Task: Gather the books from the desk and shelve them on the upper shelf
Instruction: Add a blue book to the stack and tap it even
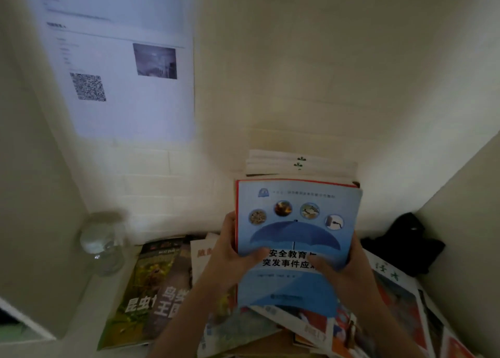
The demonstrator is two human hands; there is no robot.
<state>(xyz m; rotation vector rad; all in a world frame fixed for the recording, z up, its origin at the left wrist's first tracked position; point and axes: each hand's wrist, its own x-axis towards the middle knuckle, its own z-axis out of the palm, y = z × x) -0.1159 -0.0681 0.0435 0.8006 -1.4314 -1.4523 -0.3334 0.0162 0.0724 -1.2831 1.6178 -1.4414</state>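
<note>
A stack of books topped by a blue book with an umbrella on its cover [295, 230] is held above the desk, with a red-edged book under it. My left hand [232, 257] grips the stack's left side, thumb on the cover. My right hand [343, 268] grips its right side, thumb on the cover too. Below lie several more books: a green nature book [143, 290] at the left and colourful books [400, 303] at the right. White books with a green clover mark [300, 164] are stacked behind the held ones.
A clear glass jar [104, 244] stands at the desk's back left corner. A dark cloth [405, 244] lies at the back right. A printed sheet with a QR code [121, 60] hangs on the wall. Cream side panels close in both sides.
</note>
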